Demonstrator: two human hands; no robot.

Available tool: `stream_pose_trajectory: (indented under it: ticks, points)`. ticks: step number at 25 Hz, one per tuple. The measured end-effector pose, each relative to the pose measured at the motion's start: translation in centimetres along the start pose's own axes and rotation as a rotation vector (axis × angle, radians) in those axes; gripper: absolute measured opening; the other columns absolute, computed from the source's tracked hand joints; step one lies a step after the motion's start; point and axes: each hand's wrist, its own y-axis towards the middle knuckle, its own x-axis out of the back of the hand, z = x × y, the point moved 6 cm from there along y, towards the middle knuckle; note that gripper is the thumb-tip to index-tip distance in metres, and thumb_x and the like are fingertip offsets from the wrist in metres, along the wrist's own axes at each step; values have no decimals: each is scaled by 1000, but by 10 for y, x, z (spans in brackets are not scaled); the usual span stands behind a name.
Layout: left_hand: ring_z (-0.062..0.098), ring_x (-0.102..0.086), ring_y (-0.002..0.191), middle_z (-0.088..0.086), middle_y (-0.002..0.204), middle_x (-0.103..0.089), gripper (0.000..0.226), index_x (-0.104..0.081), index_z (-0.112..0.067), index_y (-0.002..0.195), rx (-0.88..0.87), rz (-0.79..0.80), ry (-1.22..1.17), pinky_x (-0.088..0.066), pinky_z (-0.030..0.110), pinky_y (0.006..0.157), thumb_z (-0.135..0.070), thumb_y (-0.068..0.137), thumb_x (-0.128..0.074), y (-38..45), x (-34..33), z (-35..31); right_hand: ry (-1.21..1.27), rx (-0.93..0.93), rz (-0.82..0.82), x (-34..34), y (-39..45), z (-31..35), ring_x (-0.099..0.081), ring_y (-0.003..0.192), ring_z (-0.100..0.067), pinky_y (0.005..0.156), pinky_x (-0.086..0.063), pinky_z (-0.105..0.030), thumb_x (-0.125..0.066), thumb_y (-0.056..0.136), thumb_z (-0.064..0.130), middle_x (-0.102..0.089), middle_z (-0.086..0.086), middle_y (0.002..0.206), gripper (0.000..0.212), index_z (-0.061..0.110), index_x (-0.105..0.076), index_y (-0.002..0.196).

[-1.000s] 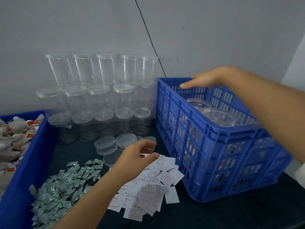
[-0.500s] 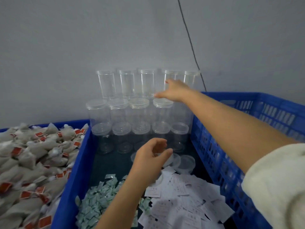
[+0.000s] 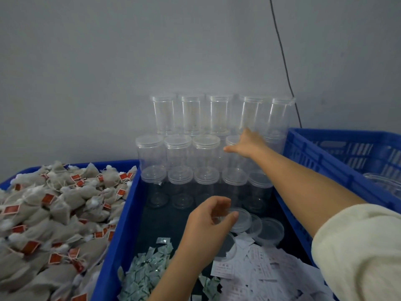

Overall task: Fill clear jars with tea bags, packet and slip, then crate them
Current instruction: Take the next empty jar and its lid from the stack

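While the right hand (image 3: 246,144) is reaching with fingers spread against the stacked clear jars (image 3: 206,153) by the wall, the left hand (image 3: 209,222) is hovering loosely curled, holding nothing, over loose lids (image 3: 270,231)

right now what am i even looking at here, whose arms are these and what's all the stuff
One picture, from a camera worn on a person's head, looking down at their own two arms. No machine. The right hand reaches to the stacked clear jars by the wall, fingers straight. The left hand hovers over loose lids, fingers loosely curled; I cannot tell if it holds one. Below lie green packets and white slips. A tray of tea bags sits left, a blue crate right.
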Motion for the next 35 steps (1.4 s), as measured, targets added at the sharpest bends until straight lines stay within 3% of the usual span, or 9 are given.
stream_pose_trajectory:
  ticks: [6, 8, 11, 15, 18, 23, 28, 32, 35]
  points:
    - [-5, -58, 97, -18, 104, -62, 24, -60, -35, 107, -11, -62, 80, -50, 19, 86, -31, 85, -67, -9, 14, 8, 73, -63, -32, 9, -2, -14, -52, 113, -30, 89, -48, -38, -80, 74, 49, -49, -16, 128, 70, 11, -45, 121]
    - [-6, -53, 102, -24, 108, -57, 30, -56, -34, 114, -76, -93, 173, -45, 13, 86, -32, 86, -66, -12, 15, 1, 105, -109, -20, 25, -14, -20, -49, 120, -32, 93, -48, -41, -80, 72, 49, -41, -15, 137, 86, 10, -38, 136]
    - [-3, -42, 113, -24, 117, -45, 44, -47, -29, 128, -228, -157, 370, -36, 15, 95, -34, 87, -62, -18, 10, -18, 86, -96, 102, 41, -46, -14, -48, 110, -29, 77, -47, -37, -79, 71, 48, -36, -14, 141, 93, 23, -28, 145]
    - [21, -44, 126, 2, 134, -50, 68, -48, -12, 134, -380, -303, 778, -36, 33, 102, -37, 76, -74, -43, -2, -38, 218, -28, 376, 24, -111, 12, -48, 109, -22, 69, -55, -34, -75, 73, 53, -34, -7, 151, 93, 35, -27, 150]
    - [35, -55, 118, 19, 129, -56, 91, -53, -2, 129, -341, -326, 1035, -45, 46, 95, -50, 57, -84, -59, -9, -36, 227, -32, 520, -3, -156, 26, -60, 96, -21, 80, -58, -37, -62, 77, 70, -55, -6, 124, 77, 24, -48, 138]
    - [37, -62, 107, 20, 121, -61, 109, -57, -2, 126, -265, -281, 1212, -51, 48, 85, -59, 39, -86, -81, -4, -24, 361, -234, 676, -33, -215, 13, -60, 85, -19, 66, -48, -30, -44, 78, 85, -60, -6, 100, 73, 21, -59, 111]
    - [36, -67, 82, 20, 101, -67, 96, -63, 3, 111, -305, -271, 1260, -55, 44, 66, -43, 32, -92, -90, -2, -18, 360, -162, 648, -48, -239, 11, -61, 44, -10, 40, -40, -15, -32, 87, 79, -64, 1, 53, 64, 22, -59, 86]
    - [28, -62, 99, 11, 119, -59, 97, -49, -2, 129, -218, -202, 1100, -51, 38, 79, -47, 50, -82, -90, -1, -5, 285, -9, 572, -51, -243, 11, -59, 81, -17, 61, -40, -28, -32, 84, 78, -62, 1, 93, 76, 20, -57, 126]
    - [14, -50, 111, -5, 130, -45, 97, -26, -17, 142, -130, -147, 797, -42, 23, 89, -56, 64, -69, -87, 1, 9, 290, 95, 546, -49, -244, 9, -56, 106, -19, 81, -49, -35, -39, 77, 81, -56, 4, 120, 73, 28, -53, 126]
